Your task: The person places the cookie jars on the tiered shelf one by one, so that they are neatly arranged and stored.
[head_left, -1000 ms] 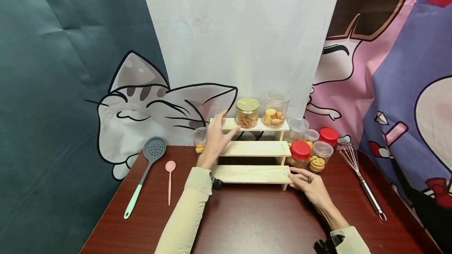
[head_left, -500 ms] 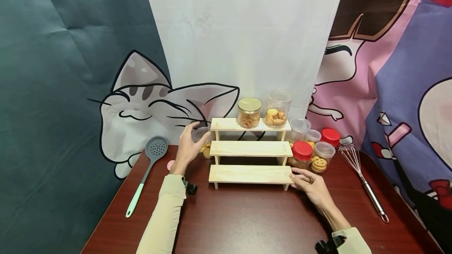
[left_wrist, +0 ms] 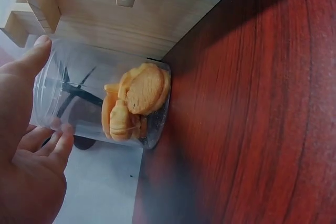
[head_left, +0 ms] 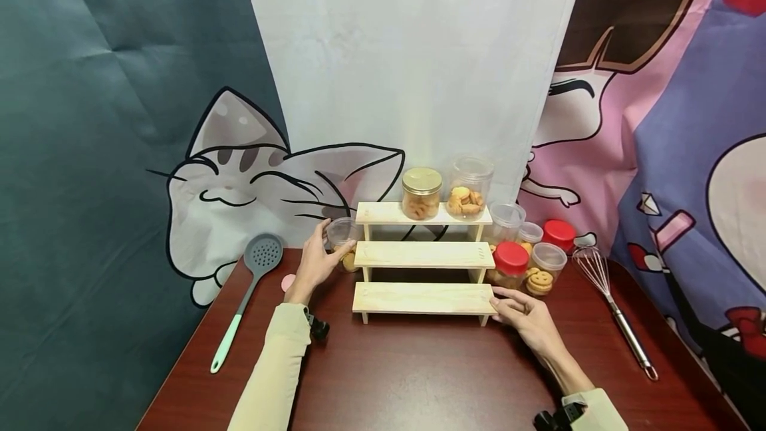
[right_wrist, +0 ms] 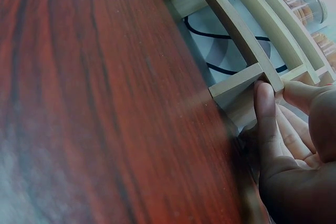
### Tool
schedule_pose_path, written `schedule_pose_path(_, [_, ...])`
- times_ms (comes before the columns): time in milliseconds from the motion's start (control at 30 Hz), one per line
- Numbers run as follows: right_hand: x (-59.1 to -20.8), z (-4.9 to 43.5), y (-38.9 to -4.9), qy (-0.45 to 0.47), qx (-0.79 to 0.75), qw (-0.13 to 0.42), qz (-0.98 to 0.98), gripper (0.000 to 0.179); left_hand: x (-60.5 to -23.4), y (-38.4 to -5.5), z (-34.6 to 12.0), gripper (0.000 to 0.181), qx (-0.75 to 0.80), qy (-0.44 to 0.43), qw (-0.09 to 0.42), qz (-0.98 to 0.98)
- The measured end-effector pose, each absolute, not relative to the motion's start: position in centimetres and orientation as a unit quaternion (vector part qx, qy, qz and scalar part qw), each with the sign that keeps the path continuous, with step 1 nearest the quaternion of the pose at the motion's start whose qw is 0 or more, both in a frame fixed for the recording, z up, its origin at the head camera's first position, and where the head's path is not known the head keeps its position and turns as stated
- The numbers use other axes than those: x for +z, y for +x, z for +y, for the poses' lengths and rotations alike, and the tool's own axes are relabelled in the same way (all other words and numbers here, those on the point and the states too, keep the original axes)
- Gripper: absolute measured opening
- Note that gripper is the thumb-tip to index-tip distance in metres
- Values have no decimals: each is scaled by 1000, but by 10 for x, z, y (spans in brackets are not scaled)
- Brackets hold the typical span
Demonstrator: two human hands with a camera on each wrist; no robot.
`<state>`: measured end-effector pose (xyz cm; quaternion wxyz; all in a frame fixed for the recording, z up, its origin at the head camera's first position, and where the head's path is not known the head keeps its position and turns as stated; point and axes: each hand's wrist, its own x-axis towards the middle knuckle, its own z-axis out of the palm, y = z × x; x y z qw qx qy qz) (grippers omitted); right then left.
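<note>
My left hand is at a clear plastic jar of cookies, thumb on one side and fingertips on the other near its top. The jar stands upright on the table, close beside the left end of a three-tier wooden display shelf. Round cookies lie in its bottom part. On the shelf's lowest tier, at the right end, my right hand pinches the board's corner between thumb and finger. A gold-lidded jar and a clear-lidded jar, both with cookies, stand on the top tier.
Several jars crowd the shelf's right side, including a red-lidded jar and a jar of smiley cookies. A whisk lies far right. Left are a slotted turner and a pink spoon, partly hidden by my arm.
My left hand has moved left and down from the shelf's top tier to the cookie jar beside it, its thumb coming in closer. My right hand stays on the lowest board's corner.
</note>
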<state>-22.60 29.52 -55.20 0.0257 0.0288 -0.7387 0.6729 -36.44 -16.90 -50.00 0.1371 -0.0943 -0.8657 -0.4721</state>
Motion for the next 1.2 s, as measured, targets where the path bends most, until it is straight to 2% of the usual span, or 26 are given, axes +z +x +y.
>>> schedule_pose_path(500, [-551, 296, -226, 35, 677, 27, -735, 52, -500, -364, -168, 93, -469, -85, 167, -863])
schedule_pose_path(1033, [-552, 294, -225, 32, 677, 24, -735, 52, -447, -356, -152, 87, -548, -71, 326, -767])
schedule_pose_path(1200, [-553, 295, -225, 31, 674, 25, -738, 52, -423, -352, -146, 85, -558, -68, 356, -746])
